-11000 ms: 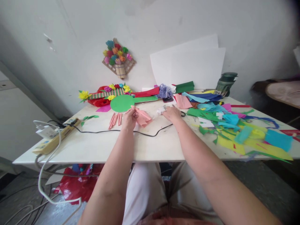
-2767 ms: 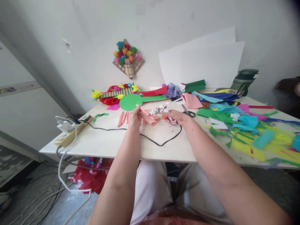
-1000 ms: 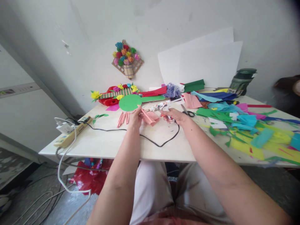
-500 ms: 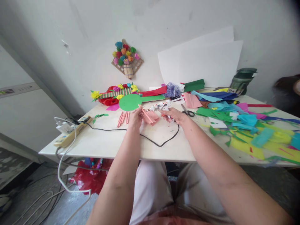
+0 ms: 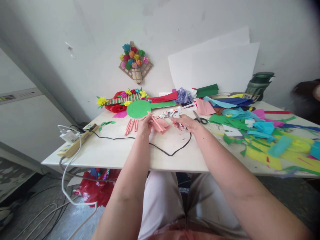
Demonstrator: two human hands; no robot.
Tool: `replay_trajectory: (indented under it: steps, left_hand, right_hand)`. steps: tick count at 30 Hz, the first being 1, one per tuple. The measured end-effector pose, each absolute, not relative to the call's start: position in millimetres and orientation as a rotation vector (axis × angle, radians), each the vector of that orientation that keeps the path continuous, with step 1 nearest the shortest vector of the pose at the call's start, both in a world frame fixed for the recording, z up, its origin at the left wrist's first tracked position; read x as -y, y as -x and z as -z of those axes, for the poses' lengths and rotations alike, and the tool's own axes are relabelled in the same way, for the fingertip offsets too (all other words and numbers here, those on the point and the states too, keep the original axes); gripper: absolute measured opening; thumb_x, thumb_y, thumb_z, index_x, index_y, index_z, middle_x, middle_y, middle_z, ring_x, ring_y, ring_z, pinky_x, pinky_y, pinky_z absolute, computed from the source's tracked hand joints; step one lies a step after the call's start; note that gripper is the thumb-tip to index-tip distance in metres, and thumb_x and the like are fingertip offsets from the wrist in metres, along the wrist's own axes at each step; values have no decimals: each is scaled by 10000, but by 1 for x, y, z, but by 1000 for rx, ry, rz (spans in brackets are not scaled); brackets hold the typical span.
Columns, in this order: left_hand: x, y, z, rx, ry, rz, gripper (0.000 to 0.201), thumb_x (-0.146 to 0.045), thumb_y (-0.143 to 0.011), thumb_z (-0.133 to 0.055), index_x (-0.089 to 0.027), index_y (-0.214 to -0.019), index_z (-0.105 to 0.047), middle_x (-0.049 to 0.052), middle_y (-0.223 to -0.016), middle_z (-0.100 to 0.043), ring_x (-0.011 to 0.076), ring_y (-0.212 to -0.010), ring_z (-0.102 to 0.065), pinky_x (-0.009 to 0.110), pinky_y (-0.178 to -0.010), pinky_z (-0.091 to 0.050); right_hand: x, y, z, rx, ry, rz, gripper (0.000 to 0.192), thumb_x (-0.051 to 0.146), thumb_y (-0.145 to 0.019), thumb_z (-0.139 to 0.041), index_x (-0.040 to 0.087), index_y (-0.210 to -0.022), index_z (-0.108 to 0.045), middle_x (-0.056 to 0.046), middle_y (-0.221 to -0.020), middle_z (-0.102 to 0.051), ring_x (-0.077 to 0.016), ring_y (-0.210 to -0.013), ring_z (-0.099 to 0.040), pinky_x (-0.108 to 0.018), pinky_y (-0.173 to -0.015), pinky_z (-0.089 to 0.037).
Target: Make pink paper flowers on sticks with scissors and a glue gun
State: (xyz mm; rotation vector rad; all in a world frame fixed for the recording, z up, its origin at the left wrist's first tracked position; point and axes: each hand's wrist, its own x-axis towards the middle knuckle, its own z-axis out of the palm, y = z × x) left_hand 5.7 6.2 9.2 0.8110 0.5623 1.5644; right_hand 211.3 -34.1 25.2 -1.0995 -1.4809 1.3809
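Observation:
My left hand (image 5: 145, 124) is closed on a piece of pink crepe paper (image 5: 161, 126), part of which spreads out to its right. A white glue gun (image 5: 176, 114) sits in my right hand (image 5: 183, 122), its nozzle pointing left toward the paper at my left fingers. Its black cord (image 5: 172, 155) loops across the tabletop. Several pink paper rolls (image 5: 131, 126) lie left of my left hand. Just beyond it is a flat green paper disc (image 5: 138, 109). Black-handled scissors (image 5: 203, 121) rest right of my right hand.
A yellow power strip (image 5: 75, 143) with plugs stands at the table's left edge. Coloured paper scraps (image 5: 265, 143) cover the right side. A dark green bottle (image 5: 260, 87) is at the back right, and a flower-decorated craft (image 5: 125, 98) at the back left.

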Motion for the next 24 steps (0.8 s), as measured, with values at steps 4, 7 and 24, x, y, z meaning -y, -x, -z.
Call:
replay_trajectory:
  steps: [4,7,24]
  left_hand:
    - [-7,-5,-8,-566,-817,-1558,154,-192,-618,-727,-106,-651,-603,-40,-513,-521,19,-406,-429,135,-395,-338]
    - [-7,-5,-8,-564,-818,-1560,157,-193,-615,-731,-108,-654,-604,-44,-507,-511,18,-402,-426,133,-389,-333]
    - [-6,-5,-10,-549,-838,-1561,181,-218,-615,-736,-115,-625,-587,-39,-509,-513,16,-402,-419,135,-388,-325]
  right_hand:
    - [35,-211,-26,1473,1100,-1376,395,493,-658,-704,140,-667,-525,24,-463,-506,-36,-328,-346,-189,-312,-273]
    - [35,-211,-26,1475,1101,-1364,393,492,-659,-704,143,-664,-523,24,-464,-505,-39,-332,-351,-190,-313,-276]
    - [34,-211,-25,1451,1119,-1360,378,473,-680,-694,130,-671,-536,28,-467,-502,-38,-335,-351,-185,-318,-279]
